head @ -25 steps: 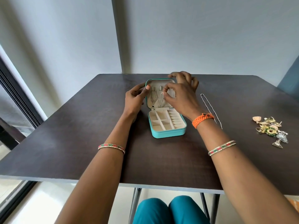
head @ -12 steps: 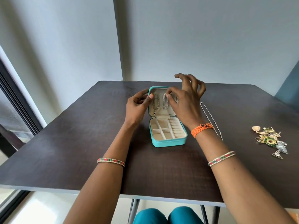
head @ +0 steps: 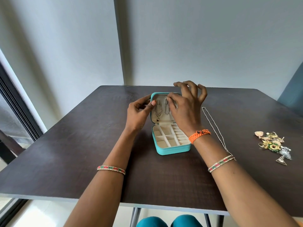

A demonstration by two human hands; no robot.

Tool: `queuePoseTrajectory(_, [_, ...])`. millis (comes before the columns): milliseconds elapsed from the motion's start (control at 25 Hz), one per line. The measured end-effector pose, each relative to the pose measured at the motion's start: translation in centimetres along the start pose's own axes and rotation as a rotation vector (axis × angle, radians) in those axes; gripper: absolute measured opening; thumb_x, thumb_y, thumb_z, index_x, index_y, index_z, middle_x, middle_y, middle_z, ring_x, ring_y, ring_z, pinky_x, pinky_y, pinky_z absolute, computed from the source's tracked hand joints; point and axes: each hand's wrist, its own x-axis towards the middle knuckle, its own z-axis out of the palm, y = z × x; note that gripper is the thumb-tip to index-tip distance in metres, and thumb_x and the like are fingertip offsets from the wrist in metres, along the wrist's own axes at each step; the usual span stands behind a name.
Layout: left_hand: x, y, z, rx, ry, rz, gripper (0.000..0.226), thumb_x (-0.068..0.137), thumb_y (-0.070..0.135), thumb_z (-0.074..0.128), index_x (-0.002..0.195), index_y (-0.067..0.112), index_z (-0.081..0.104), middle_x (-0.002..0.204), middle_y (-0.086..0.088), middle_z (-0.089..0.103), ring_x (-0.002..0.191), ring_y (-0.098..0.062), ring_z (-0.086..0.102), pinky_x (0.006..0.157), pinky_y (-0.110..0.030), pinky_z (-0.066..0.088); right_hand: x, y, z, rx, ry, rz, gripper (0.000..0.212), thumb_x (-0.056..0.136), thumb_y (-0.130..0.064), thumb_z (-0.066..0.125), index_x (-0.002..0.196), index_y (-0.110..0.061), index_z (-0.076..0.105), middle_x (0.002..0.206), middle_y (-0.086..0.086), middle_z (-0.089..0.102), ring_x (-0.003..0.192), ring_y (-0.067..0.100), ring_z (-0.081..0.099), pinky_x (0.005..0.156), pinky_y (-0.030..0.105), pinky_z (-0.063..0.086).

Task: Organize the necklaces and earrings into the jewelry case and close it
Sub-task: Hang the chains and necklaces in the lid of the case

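1. Comparing with a second ago, you have two necklaces [head: 162, 108] hanging in the lid of the open jewelry case [head: 172, 149]; the second chain now hangs straighter.
2. Your left hand [head: 139, 112] steadies the lid's edge, thumb pressed on it; your right hand [head: 185, 108] pinches the second chain's top, other fingers spread.
3. One loose necklace [head: 214, 128] lies at 3 o'clock of the case; the earrings [head: 273, 145] sit further right.
4. The dark table [head: 82, 145] meets a grey wall [head: 213, 46] at 12 o'clock.

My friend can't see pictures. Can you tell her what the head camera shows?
A person's right hand pinches a necklace hanging in the lid of an open teal jewelry case, while the left hand steadies the lid. Another chain and an earring pile lie right of it.
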Motion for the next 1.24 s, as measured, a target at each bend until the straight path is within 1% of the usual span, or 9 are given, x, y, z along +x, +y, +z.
queuePoseTrajectory(400, [0.1,0.1,0.1,-0.005,-0.002,-0.007,0.035,0.089,0.005,0.060,0.123,-0.001,0.058,0.098,-0.008,0.066,0.068,0.007,0.059,0.057,-0.007,0.043,0.3,-0.4,0.4,-0.012,-0.009,0.038,0.007,0.079,-0.025,0.071,0.074,-0.021,0.073,0.112,-0.002,0.065,0.113,0.020,0.040,0.099,0.043,0.019])
queuePoseTrajectory(600, [0.1,-0.1,0.1,0.009,0.011,-0.022,0.034,0.089,0.009,0.062,0.122,0.002,0.061,0.097,-0.008,0.068,0.069,0.006,0.059,0.057,-0.007,0.043,0.6,-0.6,0.1,-0.009,-0.024,0.099,0.005,0.077,-0.026,0.074,0.075,-0.021,0.075,0.110,-0.002,0.066,0.112,0.023,0.047,0.096,0.041,0.018])
queuePoseTrajectory(760, [0.2,0.0,0.1,0.005,0.024,-0.023,0.033,0.088,0.010,0.063,0.121,0.002,0.062,0.095,-0.008,0.068,0.068,0.005,0.058,0.056,-0.007,0.042,0.5,-0.6,0.1,0.013,-0.036,0.107,0.001,0.075,-0.018,0.075,0.075,-0.019,0.075,0.107,-0.001,0.067,0.111,0.022,0.046,0.095,0.040,0.019])
queuePoseTrajectory(960, [0.2,-0.1,0.2,-0.007,0.049,-0.047,0.031,0.089,0.009,0.062,0.119,0.003,0.062,0.089,0.000,0.067,0.068,0.009,0.061,0.055,-0.006,0.043,0.4,-0.3,0.2,0.041,-0.099,0.085,0.013,0.078,-0.008,0.069,0.085,-0.018,0.075,0.109,0.001,0.066,0.112,0.024,0.048,0.094,0.038,0.017])
queuePoseTrajectory(1040, [0.2,-0.2,0.2,-0.013,0.072,-0.069,0.029,0.089,0.010,0.062,0.118,0.004,0.063,0.087,0.003,0.067,0.067,0.010,0.062,0.055,-0.006,0.043,0.6,0.0,-0.1,0.065,-0.151,0.102,0.021,0.079,-0.004,0.065,0.088,-0.020,0.075,0.107,0.000,0.065,0.109,0.023,0.049,0.090,0.035,0.020])
queuePoseTrajectory(1080, [0.3,-0.3,0.1,-0.014,0.086,-0.082,0.029,0.089,0.011,0.062,0.117,0.005,0.063,0.087,0.003,0.067,0.067,0.010,0.061,0.054,-0.006,0.043,0.8,0.2,-0.4,0.099,-0.204,0.128,0.021,0.080,-0.003,0.064,0.088,-0.020,0.074,0.103,0.000,0.065,0.105,0.023,0.052,0.086,0.033,0.024])
queuePoseTrajectory(1160, [0.5,-0.7,-0.1,-0.005,0.123,-0.105,0.028,0.089,0.015,0.063,0.116,0.007,0.065,0.087,0.003,0.068,0.066,0.010,0.061,0.054,-0.006,0.042,0.9,0.7,-0.9,0.208,-0.391,0.178,0.015,0.084,-0.007,0.064,0.086,-0.019,0.073,0.094,0.000,0.066,0.092,0.021,0.060,0.076,0.030,0.040])
queuePoseTrajectory(1200, [0.5,-0.8,-0.1,0.004,0.145,-0.117,0.028,0.089,0.016,0.064,0.116,0.008,0.065,0.087,0.002,0.068,0.065,0.010,0.061,0.053,-0.006,0.042,0.8,0.7,-1.1,0.256,-0.506,0.180,0.013,0.085,-0.009,0.064,0.084,-0.019,0.072,0.091,-0.001,0.066,0.088,0.020,0.062,0.071,0.028,0.044])
queuePoseTrajectory(1240, [0.6,-0.9,-0.2,0.011,0.162,-0.127,0.027,0.089,0.018,0.064,0.115,0.010,0.066,0.087,0.002,0.068,0.064,0.010,0.061,0.053,-0.006,0.042,0.6,0.5,-1.1,0.277,-0.612,0.160,0.013,0.086,-0.010,0.064,0.084,-0.020,0.073,0.091,-0.002,0.064,0.087,0.018,0.062,0.068,0.027,0.045])
